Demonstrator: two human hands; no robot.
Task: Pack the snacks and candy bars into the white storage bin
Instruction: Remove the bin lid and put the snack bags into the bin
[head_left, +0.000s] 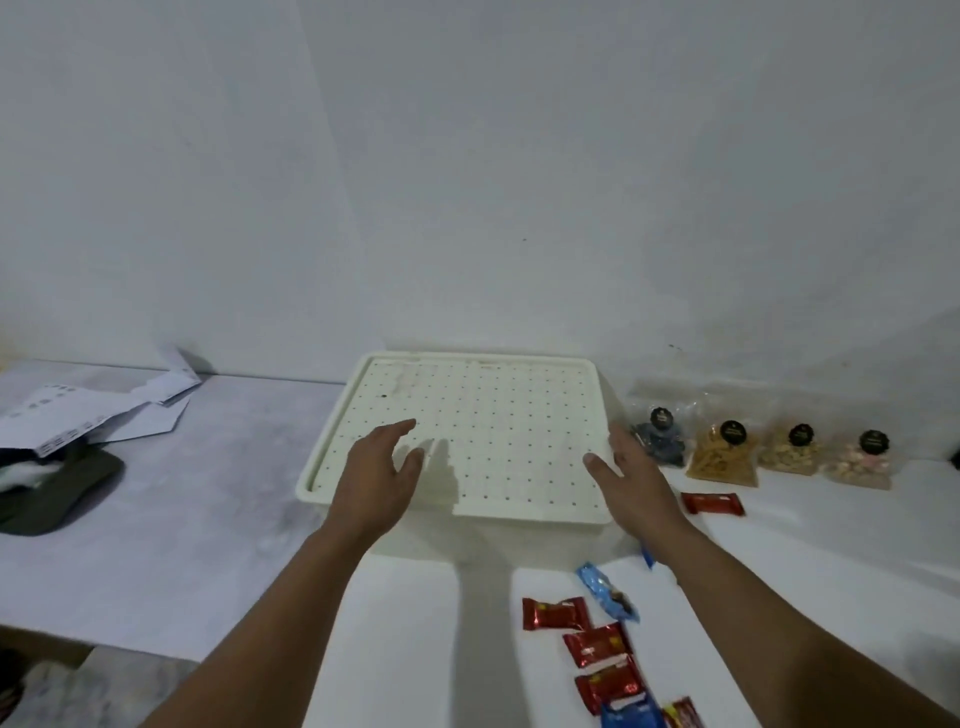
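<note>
Both hands open, empty: left hand over lid, right hand at right rim. White storage bin dead ahead, still lidded.

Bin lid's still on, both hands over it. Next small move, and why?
Probably grip the lid at its side edges and lift it off. It covers the white bin, the left hand and right hand are open and empty, and the candy bars and snack bags lie outside.

Far left – crumpled papers over dark cap
</note>
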